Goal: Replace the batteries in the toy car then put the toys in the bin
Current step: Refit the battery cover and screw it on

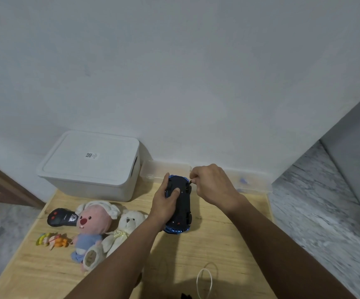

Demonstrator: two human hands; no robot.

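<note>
- Blue toy car with black underside [180, 203] lies upside down, mid-table, on the pale wooden table [218, 244]; bare wood to its right up to the edge.
- My left hand [166, 201] clamps the car, thumb on chassis.
- My right hand [213, 186] pinches a thin dark tool [189, 181] at the far wheel.
- White lidded plastic bin [93, 167] far-left, against the wall.

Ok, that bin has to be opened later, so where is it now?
In the head view the white lidded bin sits at the table's far left corner against the wall, left of the upturned toy car, behind the plush toys.
</note>
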